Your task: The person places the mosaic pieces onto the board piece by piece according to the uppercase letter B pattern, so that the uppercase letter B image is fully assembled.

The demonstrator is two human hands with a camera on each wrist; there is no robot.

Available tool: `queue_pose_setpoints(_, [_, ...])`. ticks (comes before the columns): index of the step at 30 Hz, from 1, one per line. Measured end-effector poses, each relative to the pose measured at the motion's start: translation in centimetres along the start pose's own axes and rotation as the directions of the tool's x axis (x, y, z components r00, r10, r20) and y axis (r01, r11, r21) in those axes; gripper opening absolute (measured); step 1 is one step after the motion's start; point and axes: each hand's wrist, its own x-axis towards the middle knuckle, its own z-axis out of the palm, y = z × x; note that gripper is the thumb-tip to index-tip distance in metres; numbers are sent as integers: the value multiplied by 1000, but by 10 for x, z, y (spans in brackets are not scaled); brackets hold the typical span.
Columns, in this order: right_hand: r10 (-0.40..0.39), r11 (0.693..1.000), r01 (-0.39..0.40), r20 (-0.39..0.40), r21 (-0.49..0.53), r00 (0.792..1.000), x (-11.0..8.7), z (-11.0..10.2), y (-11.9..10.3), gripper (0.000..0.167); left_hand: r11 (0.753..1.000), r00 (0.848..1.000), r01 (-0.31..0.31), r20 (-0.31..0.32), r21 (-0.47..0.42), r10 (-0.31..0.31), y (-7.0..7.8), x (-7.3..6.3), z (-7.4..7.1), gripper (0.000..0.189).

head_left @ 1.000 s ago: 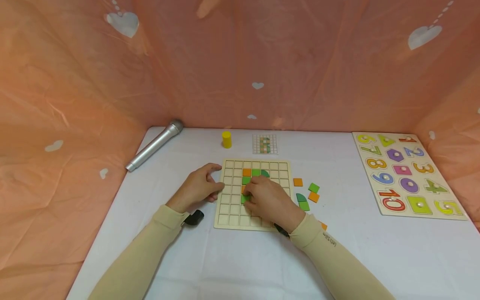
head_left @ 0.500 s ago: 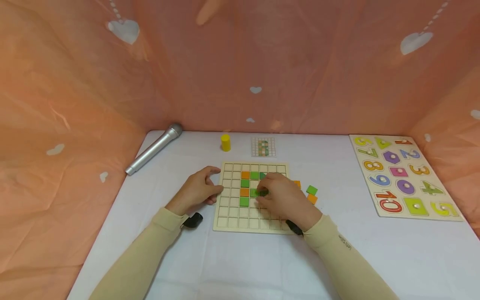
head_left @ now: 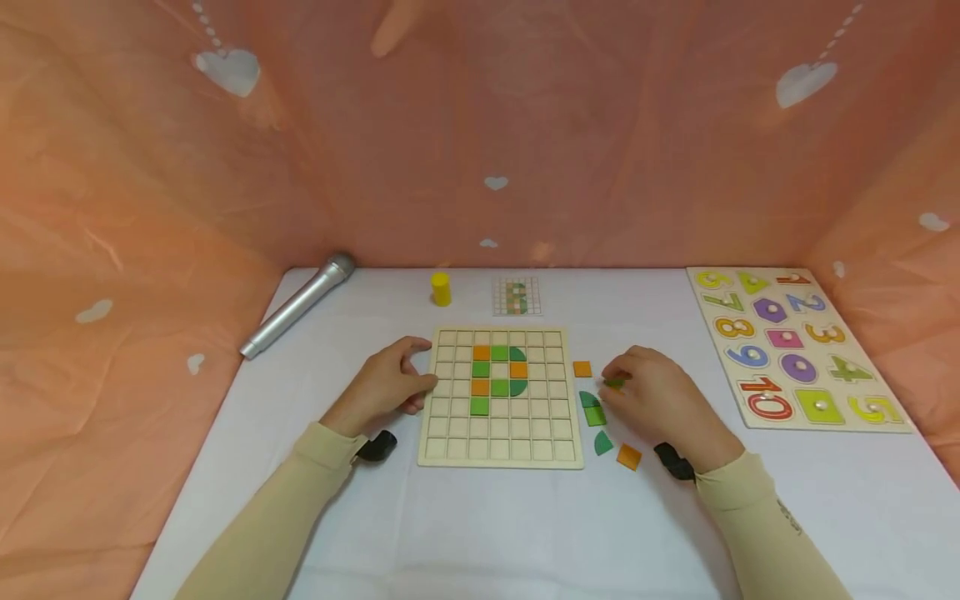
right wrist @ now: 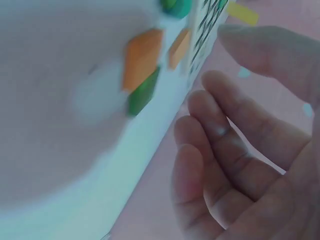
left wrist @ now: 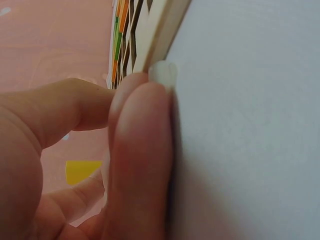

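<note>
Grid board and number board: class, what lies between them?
The head view shows loose orange tiles, loose green tiles and the right hand between the grid board and the number board.

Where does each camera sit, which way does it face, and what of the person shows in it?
Head: worn on the head, facing forward and down at the grid board and loose tiles; both sleeves, the left hand and the right hand show.
Left wrist: on that wrist, facing the grid board's edge, table filling the right side; left fingers show large.
Right wrist: on that wrist, facing loose tiles, table on the left; right fingers show.
Shared: head and left wrist both show the grid board and yellow cylinder.
</note>
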Motion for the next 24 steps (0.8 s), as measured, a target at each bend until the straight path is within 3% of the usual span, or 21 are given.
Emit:
queue_pose_setpoints(13, [68, 998, -68, 43, 16, 997, -6, -8, 22, 21, 1000, 1000, -16, 0, -2, 16, 1, 1, 0, 64])
queue_pose_setpoints(24, [78, 996, -81, 107, 31, 991, -5, -1, 22, 24, 1000, 1000, -10, -8, 28, 10, 1, 1, 0, 63])
